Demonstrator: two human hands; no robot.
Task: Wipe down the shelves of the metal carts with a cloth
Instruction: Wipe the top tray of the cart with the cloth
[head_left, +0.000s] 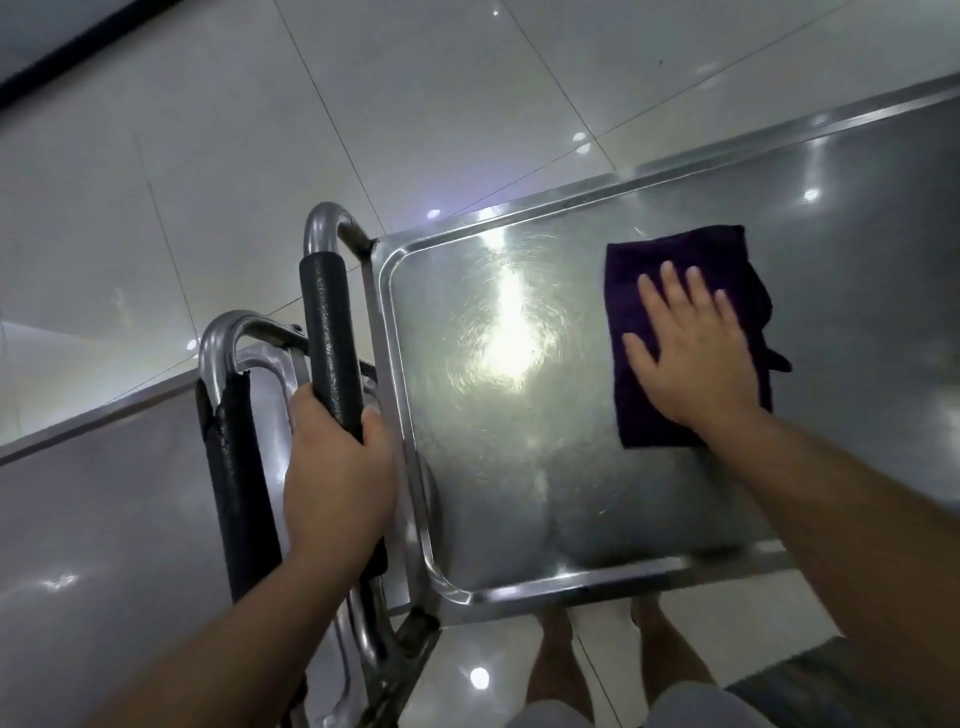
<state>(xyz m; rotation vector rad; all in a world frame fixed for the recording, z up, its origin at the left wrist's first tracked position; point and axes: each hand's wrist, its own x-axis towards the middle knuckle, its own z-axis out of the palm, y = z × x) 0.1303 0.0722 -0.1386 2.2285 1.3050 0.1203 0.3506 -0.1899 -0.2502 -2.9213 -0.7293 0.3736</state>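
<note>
Purple cloth (685, 332), folded, on steel shelf (493, 467)

left hand (332, 467) curled gripping, right hand (696, 358) flat

Carts: two, side by side, my cart (519, 415) and a second cart (104, 519) to its left. Handles: two, near handle (330, 343) and far handle (234, 467), both with black foam grips. Cloths: one, dark purple cloth (649, 291). Hands: two, my left hand (332, 478) and right hand (696, 348). Legs: two visible below.
</note>
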